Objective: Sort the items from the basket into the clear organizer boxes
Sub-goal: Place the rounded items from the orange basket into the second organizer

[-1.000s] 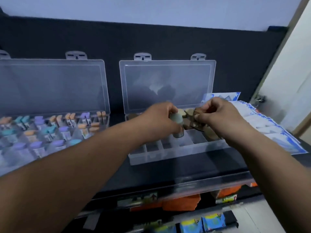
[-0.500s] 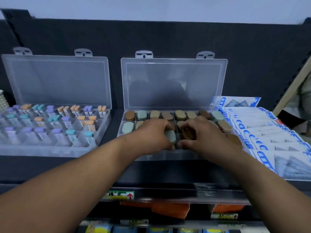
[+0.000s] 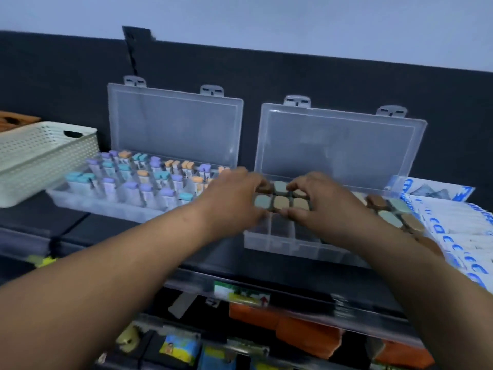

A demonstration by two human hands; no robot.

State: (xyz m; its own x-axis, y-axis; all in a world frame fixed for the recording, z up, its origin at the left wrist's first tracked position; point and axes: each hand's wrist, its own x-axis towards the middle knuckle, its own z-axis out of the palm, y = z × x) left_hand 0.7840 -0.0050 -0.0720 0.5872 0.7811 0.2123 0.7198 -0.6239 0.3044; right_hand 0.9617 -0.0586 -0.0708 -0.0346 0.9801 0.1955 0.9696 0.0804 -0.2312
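Head view, frame somewhat motion-blurred. Both hands are over the right organizer box (image 3: 280,245), which sits on a dark shelf (image 3: 149,236) with its clear lid (image 3: 338,150) standing open against the dark back panel. Right hand (image 3: 322,202): grip curled, fingertips on the far side and thumb on the near side of a cluster of oval capped pieces (image 3: 281,202) (green, tan, brown), pinching that cluster in the box's back compartments. Left hand (image 3: 232,194): fingers curved over the left end of the same cluster; too blurred to tell whether this grip pinches or only touches. More capped pieces stand at the right end of the box, beyond the right wrist; the front row of compartments visible between the hands looks unfilled. Left organizer box (image 3: 106,206), just beside the right one, lid also up, holds upright tubes (image 3: 130,186) with purple, teal and orange caps. White perforated basket (image 3: 40,161) stands at far left, touching or nearly touching the left box; its contents are not visible. Blue-and-white packets (image 3: 458,228) lie at the right, against the right box.
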